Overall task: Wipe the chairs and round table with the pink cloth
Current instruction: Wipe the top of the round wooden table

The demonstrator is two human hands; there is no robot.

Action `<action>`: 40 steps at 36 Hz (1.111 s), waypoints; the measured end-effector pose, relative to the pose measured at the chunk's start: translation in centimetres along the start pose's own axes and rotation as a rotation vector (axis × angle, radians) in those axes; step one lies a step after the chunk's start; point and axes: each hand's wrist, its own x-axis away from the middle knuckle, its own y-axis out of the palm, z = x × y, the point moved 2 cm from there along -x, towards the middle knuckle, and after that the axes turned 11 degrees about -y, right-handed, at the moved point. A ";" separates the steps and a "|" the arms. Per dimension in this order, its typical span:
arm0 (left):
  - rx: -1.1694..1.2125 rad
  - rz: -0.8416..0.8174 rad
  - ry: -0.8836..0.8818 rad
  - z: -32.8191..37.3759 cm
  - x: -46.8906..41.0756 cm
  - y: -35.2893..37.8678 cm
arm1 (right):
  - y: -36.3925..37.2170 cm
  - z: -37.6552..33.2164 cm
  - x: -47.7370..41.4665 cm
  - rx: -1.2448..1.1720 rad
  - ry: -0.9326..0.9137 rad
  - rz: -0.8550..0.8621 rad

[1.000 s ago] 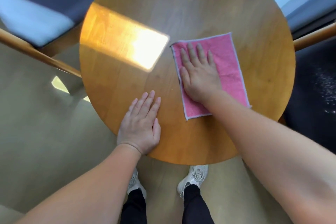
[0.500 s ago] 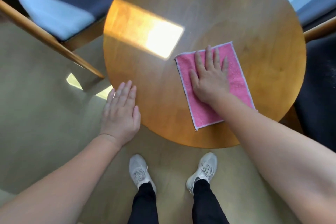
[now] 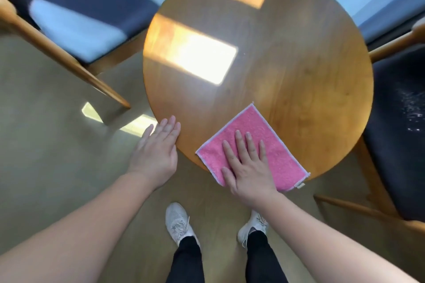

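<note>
The pink cloth (image 3: 257, 132) lies flat on the near edge of the round wooden table (image 3: 287, 53), its near corner hanging a little over the rim. My right hand (image 3: 247, 167) presses on it with straight, spread fingers. My left hand (image 3: 156, 149) is flat and open at the table's near-left rim, fingertips just reaching the edge, holding nothing. A chair with a dark blue seat (image 3: 92, 7) stands at the far left. Another dark-seated chair (image 3: 400, 122) stands at the right.
Wooden chair legs and rails (image 3: 69, 60) slant across the floor at the left, and another rail (image 3: 368, 211) runs low at the right. My two white shoes (image 3: 179, 223) stand on the beige floor just below the table's near edge.
My right hand has dragged the pink cloth from the table's middle toward the near edge, turning it. My left hand slid off the tabletop to the near-left rim.
</note>
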 end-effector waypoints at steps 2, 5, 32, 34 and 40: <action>-0.020 -0.023 0.027 -0.4 -0.4 -0.5 | -0.5 0.6 -0.7 0.018 -0.022 -0.020; -0.061 -0.063 0.048 -0.7 -0.7 -0.9 | -1.9 1.9 -2.4 0.003 0.032 0.002; 0.083 -0.118 -0.007 -0.7 -1.0 -1.1 | -13.7 13.3 -23.0 0.039 0.098 0.160; 0.091 -0.116 -0.008 -0.6 -1.0 -1.1 | -13.7 13.1 -23.1 0.048 0.091 0.161; 0.141 -0.123 -0.065 -0.5 -0.6 -0.8 | -13.2 11.6 -22.6 0.068 0.042 0.175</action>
